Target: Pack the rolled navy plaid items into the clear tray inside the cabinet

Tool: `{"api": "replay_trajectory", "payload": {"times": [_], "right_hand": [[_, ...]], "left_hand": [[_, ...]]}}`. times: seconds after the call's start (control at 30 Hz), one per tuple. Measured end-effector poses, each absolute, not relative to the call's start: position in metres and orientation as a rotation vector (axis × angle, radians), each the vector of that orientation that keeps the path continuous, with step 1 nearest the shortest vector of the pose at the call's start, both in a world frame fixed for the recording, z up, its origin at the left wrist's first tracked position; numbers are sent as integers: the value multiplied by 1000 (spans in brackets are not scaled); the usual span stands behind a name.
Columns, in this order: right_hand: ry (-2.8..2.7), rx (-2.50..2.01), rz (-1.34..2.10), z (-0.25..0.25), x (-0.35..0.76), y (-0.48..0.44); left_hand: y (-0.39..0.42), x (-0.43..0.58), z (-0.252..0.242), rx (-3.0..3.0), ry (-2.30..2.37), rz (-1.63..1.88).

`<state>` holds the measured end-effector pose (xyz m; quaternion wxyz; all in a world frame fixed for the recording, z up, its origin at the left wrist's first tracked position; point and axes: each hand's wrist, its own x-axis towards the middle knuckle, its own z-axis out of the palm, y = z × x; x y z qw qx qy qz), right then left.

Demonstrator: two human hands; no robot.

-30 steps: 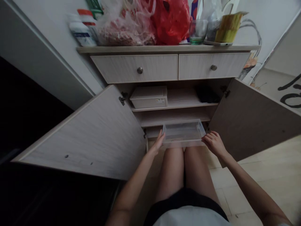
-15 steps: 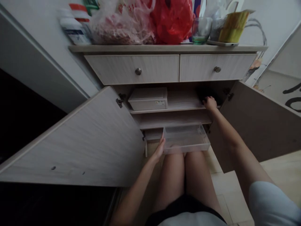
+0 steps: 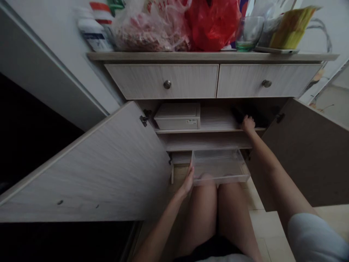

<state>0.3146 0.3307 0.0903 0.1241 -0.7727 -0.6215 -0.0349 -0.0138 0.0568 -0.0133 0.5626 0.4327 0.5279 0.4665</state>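
My left hand (image 3: 188, 180) grips the left side of a clear plastic bin (image 3: 231, 178), fingers laid along its wall. The bin is shallow, with nothing visible inside, and sits over my knees in front of the lower shelf. My right hand (image 3: 248, 124) reaches to the right end of the upper shelf (image 3: 215, 122), its fingers curled on a black object (image 3: 252, 111). Shadow hides what kind of thing that is. A white plastic drawer box (image 3: 177, 116) stands on the same shelf, to the left.
Two cabinet doors hang wide apart, the left door (image 3: 109, 167) and the right door (image 3: 302, 156), flanking my arms. Above are two closed drawers (image 3: 160, 82). The top holds a red plastic bag (image 3: 214, 27), a clear bag (image 3: 144, 32), bottles (image 3: 94, 34) and a glass (image 3: 249, 34).
My view has shifted, so the cabinet appears slightly larger and farther right. My left hand stays on the bin; my right hand stays at the black object, slightly farther left along the shelf.
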Motion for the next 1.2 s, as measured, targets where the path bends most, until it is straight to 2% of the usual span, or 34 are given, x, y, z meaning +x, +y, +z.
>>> {"api": "replay_trajectory", "payload": {"times": [0.2, 0.33, 0.57, 0.7, 0.97, 1.2], "right_hand": [[-1694, -2210, 99, 89, 318, 317], [-1631, -1991, 193, 91, 327, 298], [-2150, -1131, 737, 98, 350, 219], [-2463, -937, 852, 99, 340, 180], [-2674, -1007, 543, 70, 302, 170], [-2807, -1282, 28, 52, 277, 164]], "left_hand": [[55, -7, -3, 954, 1243, 1108], [53, -6, 1, 977, 1246, 1112], [53, -6, -1, 994, 1276, 1089], [55, -4, -1, 1057, 1325, 1111], [52, -3, 2, 1045, 1281, 1103], [55, -10, -7, 1043, 1272, 1104]]}}
